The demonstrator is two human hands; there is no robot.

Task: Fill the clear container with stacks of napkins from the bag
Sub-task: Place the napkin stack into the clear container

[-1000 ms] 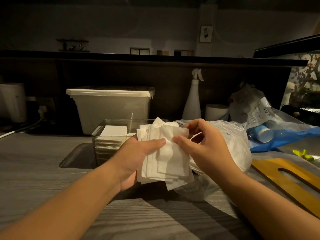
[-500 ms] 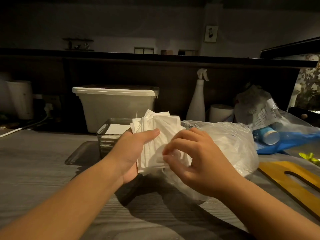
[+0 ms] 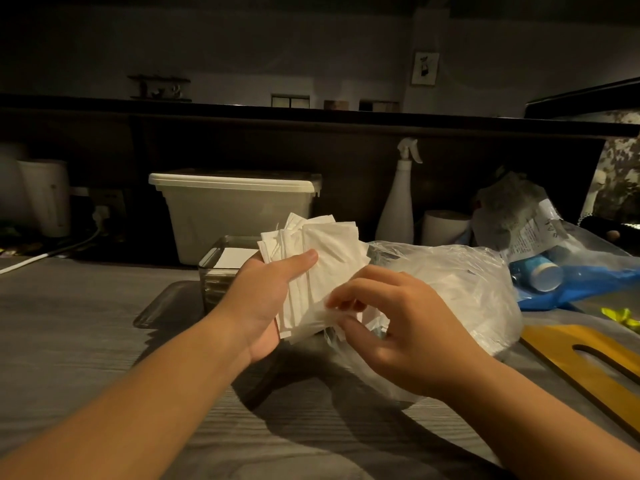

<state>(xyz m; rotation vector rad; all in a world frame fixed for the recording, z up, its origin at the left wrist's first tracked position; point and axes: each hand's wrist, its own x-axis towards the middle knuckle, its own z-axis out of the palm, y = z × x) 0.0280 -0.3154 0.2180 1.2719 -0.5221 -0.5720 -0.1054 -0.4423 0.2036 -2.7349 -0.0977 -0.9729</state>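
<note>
The left hand (image 3: 266, 299) clamps its fingers round a fanned napkin stack (image 3: 329, 261) while the right hand (image 3: 398, 327) pinches its near edge between closed fingers, likely squaring it for the clear container (image 3: 221, 268) just beyond.

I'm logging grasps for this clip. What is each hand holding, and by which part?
The left hand grips the fanned napkin stack by its left side, thumb across the front. The right hand appears to pinch the stack's lower edge.
</note>
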